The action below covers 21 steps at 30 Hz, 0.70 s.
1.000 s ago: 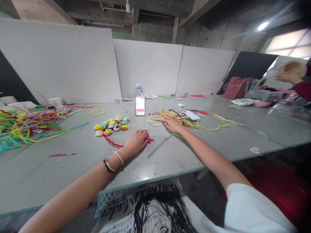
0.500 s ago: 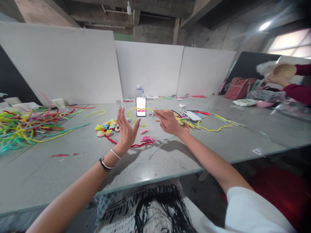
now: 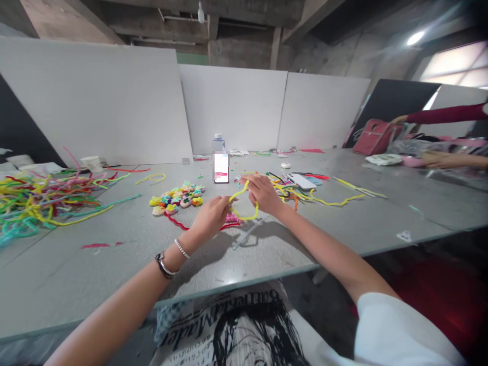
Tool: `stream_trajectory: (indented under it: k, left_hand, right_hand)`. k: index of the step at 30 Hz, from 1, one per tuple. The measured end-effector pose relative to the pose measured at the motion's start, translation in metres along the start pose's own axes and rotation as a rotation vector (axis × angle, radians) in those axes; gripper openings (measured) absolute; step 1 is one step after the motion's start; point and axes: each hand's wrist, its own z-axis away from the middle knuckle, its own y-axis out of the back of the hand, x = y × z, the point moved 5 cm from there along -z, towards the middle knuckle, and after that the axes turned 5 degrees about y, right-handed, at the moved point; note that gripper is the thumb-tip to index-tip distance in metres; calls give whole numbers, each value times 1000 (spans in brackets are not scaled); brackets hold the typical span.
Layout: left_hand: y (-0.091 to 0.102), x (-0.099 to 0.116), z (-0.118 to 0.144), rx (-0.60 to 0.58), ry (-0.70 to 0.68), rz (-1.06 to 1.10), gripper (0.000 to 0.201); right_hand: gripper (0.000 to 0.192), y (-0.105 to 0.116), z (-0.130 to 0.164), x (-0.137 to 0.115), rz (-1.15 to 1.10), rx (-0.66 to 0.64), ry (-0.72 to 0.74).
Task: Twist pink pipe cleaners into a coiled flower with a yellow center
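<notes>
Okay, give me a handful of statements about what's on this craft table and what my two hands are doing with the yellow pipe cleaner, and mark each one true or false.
1. Both hands hold the yellow pipe cleaner. True: the left hand and right hand each pinch it above the table.
2. The pipe cleaner lies flat and straight. False: it is bent into a loop between the hands.
3. The phone stands upright beyond the hands. True.
4. The cluster of small colourful flowers sits right of the right hand. False: it is left of both hands.
5. The left wrist is bare. False: it wears bracelets.
</notes>
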Motion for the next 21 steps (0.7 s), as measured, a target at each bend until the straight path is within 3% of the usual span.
stream_trajectory:
  k: [4,8,17,21]
  left_hand:
    - [-1,6,1,-8,-53,-133,25]
    - [1,5,-1,4,24,-223,23]
    - [-6,-5,1,-116,163,-310,26]
    - [-6,-5,2,-121,161,-266,25]
  right_hand:
    - [49,2,0,8,66,42,-122]
    - [49,3,2,17,122,26,-215]
    - [47,8,2,29,130,33,-309]
    - [44,10,5,35,134,30,-314]
